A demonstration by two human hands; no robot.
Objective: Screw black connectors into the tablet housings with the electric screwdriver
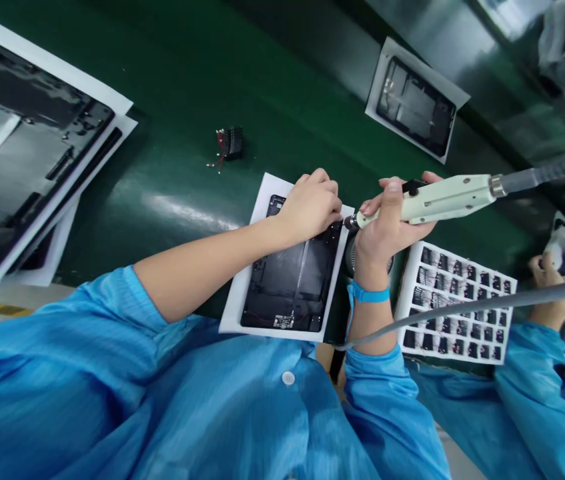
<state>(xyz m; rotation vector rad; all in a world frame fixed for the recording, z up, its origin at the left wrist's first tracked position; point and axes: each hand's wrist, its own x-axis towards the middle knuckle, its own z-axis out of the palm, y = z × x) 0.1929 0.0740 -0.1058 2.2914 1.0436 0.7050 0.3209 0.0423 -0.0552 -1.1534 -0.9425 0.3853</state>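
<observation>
A black tablet back shell [292,280] lies on a white sheet [235,313] on the green belt. My left hand [312,203] rests closed on the shell's far edge, fingers curled and pinched; what they hold is hidden. My right hand [387,227] grips a cream electric screwdriver [442,197] lying nearly level, its tip at the shell's far right corner beside my left fingers. A blue wrist strap [367,293] circles my right wrist, with a grey cable [462,310] running off to the right.
A white tray of several small black parts [457,307] sits right of the shell. Stacked shells on white sheets [27,153] lie far left, another shell [415,107] up the belt, one loose black part [229,143] mid-belt. A co-worker's hand [552,280] works at far right.
</observation>
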